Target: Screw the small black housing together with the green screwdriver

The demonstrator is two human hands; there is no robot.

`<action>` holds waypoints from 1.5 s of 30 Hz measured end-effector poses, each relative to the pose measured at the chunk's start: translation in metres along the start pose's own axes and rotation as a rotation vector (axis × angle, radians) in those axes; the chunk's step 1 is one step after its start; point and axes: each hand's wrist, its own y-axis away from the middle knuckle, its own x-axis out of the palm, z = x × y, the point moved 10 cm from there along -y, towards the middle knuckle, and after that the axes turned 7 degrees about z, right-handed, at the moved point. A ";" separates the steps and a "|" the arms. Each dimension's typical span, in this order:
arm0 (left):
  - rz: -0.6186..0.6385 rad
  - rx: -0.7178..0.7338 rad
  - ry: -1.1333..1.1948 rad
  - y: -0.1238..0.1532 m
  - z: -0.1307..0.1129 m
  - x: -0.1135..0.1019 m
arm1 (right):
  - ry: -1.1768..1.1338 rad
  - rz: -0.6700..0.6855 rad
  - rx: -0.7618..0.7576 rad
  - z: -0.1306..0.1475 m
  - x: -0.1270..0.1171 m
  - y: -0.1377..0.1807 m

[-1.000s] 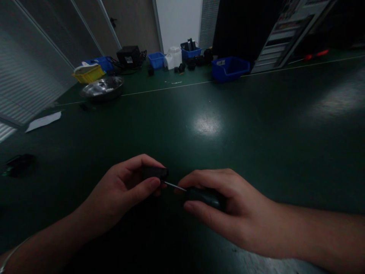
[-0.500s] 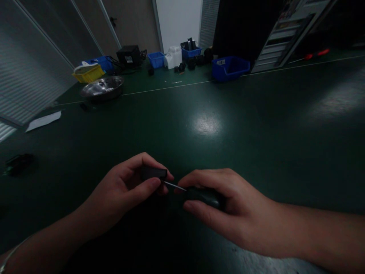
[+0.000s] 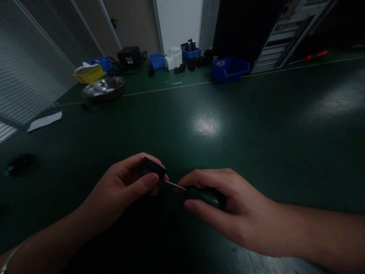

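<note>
My left hand pinches a small black rectangular part between thumb and fingers, with its right end tilted down. In my right hand lies the dark handle of a screwdriver, wrapped by the fingers and thumb. Its thin metal shaft points left, and the tip ends close to the lower right corner of the black part. Whether the tip touches the part I cannot tell. Both hands are above the dark green tabletop.
A steel bowl, a yellow bin, a white device and a blue bin stand along the back. At left lie a white paper and a dark object. A red-handled tool lies far right.
The black part has turned in my left hand, showing a different face, its left end now higher. The screwdriver and my right hand have barely moved.
</note>
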 end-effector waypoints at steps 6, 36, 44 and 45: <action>-0.028 -0.020 -0.028 0.001 0.001 -0.004 | 0.002 -0.010 0.002 0.000 0.000 -0.001; 0.059 0.057 -0.081 0.004 -0.004 0.012 | -0.015 -0.022 -0.012 0.001 0.000 0.000; 0.020 0.006 -0.252 0.012 0.003 0.002 | 0.011 -0.026 0.013 -0.003 -0.002 -0.002; 0.023 0.013 -0.279 0.012 0.001 0.003 | 0.004 -0.021 0.017 -0.004 -0.001 -0.002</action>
